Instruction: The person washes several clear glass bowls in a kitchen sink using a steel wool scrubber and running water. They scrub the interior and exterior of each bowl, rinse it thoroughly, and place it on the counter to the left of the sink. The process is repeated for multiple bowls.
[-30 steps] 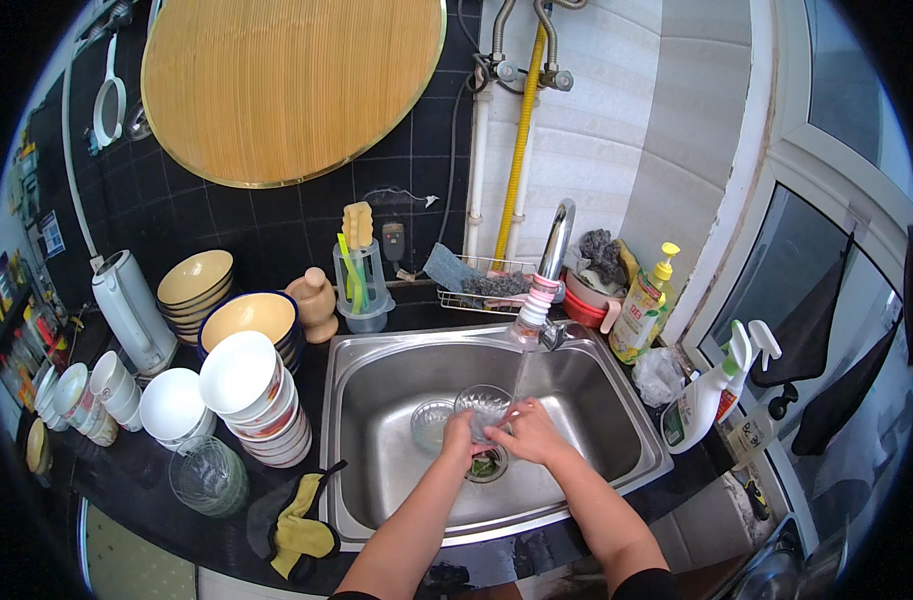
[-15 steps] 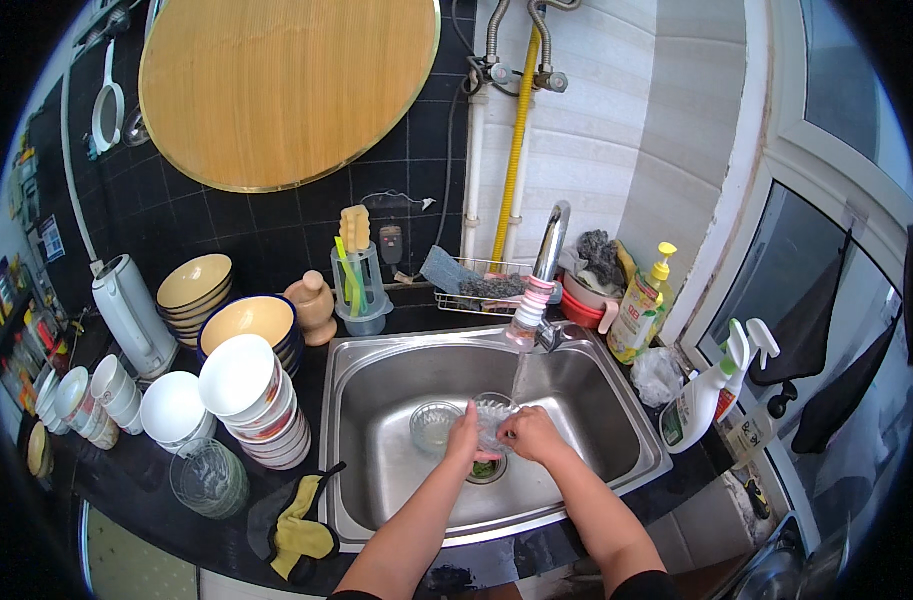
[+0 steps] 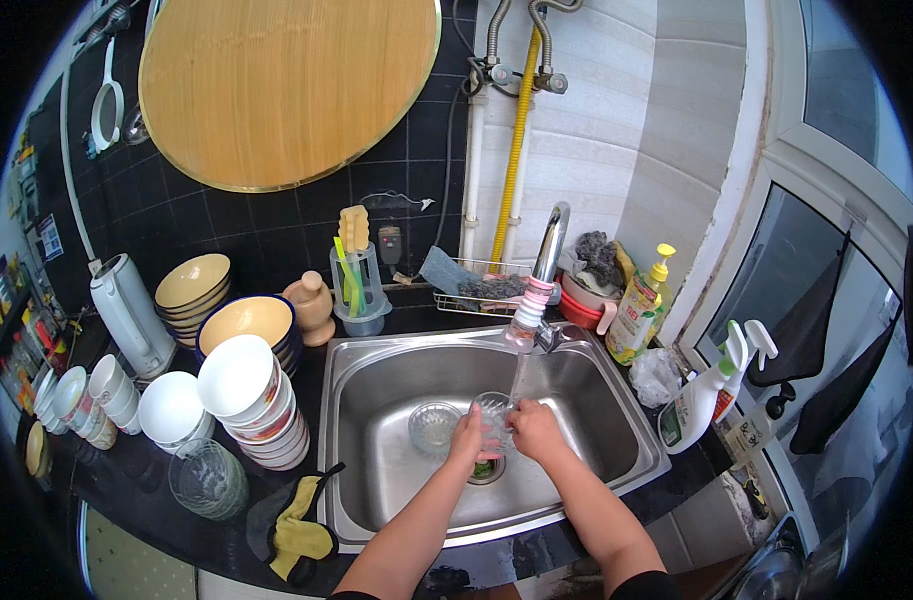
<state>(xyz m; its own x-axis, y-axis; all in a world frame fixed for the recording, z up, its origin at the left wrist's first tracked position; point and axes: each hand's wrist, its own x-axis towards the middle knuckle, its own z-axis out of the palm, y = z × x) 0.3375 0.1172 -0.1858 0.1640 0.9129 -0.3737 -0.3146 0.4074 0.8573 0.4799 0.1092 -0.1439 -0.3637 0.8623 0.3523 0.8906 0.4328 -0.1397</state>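
Note:
Under the faucet [image 3: 550, 245], a stream of water falls into the steel sink [image 3: 377, 375]. My left hand [image 3: 466, 437] grips a transparent glass bowl [image 3: 493, 412] by its left side, the fingers beneath it. At the bowl's right rim is my right hand [image 3: 537, 431], its fingers curled closed against the glass. A second glass bowl [image 3: 435, 428] rests on the sink bottom, left of my left hand. Green scraps [image 3: 487, 467] lie in the drain below my hands, which partly cover it.
Stacked white bowls [image 3: 239, 380] and a large glass bowl [image 3: 209, 480] stand left of the sink, near a yellow-and-black glove-like cloth [image 3: 304, 525]. A wire rack [image 3: 477, 300] sits behind the sink. Dish soap [image 3: 639, 310] and spray bottles [image 3: 695, 405] line its right side.
The held glass bowl has tilted slightly, and its inside shows more. My right hand has risen a little along its rim. The second glass bowl stays put.

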